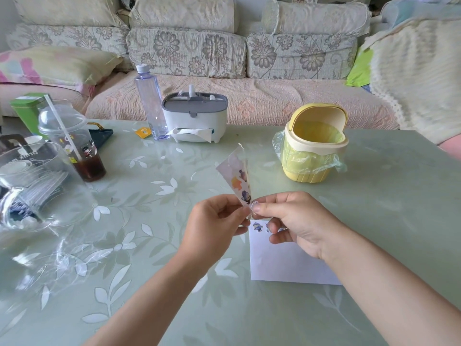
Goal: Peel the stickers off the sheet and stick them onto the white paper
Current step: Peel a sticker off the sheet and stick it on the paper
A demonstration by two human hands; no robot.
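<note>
The left hand [217, 221] pinches the lower end of the sticker sheet [240, 177] between thumb and fingers, holding it upright above the table [149, 245]. The right hand [294, 221] pinches what appears to be a small sticker [254, 205] at the sheet's lower right corner. The white paper [287, 263] lies flat under the right hand, with two stickers [258, 227] on its far left corner.

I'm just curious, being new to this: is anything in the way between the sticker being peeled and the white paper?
Nothing visible is. The right hand pinches the lower corner of the sticker sheet, which the left hand holds, right over the white paper. The yellow bin stands farther back, out of the way.
</note>
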